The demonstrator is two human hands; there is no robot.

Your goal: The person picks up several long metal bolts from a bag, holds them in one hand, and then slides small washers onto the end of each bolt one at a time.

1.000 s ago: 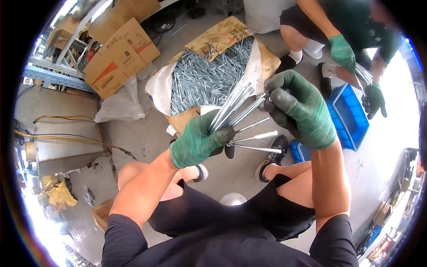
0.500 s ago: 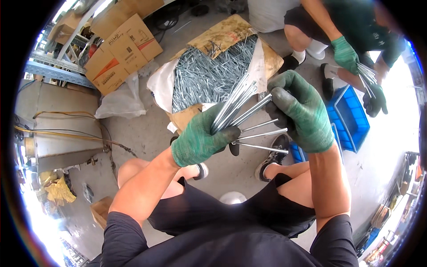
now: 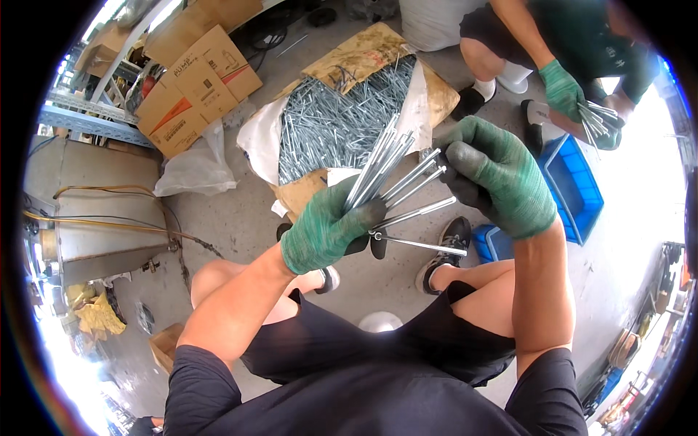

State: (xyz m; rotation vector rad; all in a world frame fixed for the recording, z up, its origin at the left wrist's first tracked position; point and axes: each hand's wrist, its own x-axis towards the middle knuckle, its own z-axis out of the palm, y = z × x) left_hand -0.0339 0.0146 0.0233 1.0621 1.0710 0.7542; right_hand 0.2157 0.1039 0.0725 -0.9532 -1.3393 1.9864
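My left hand (image 3: 327,224), in a green glove with dark fingertips, grips a fanned bundle of thin silver metal rods (image 3: 379,171). Most point up and away; a few splay out to the right, and the lowest shows a small ring at its end by my fingers. Close by on the right is my right hand (image 3: 502,178), gloved alike, its fingers curled and thumb bent in beside the rod tips. Whether anything sits between those fingers is hidden. Beyond my hands, a large heap of similar rods (image 3: 331,120) lies in an opened sack with cardboard.
Blue plastic crates (image 3: 574,192) stand on the right. Across from me a co-worker's gloved hand (image 3: 561,91) holds more rods. Left are a cardboard box (image 3: 189,98), a clear plastic bag (image 3: 200,171) and a metal cabinet (image 3: 109,174) with hoses. A white sack (image 3: 436,25) stands at the back.
The splayed rods in my left hand have shifted and lie closer together. My right hand has moved slightly right. The co-worker's hands have come closer together around their rods.
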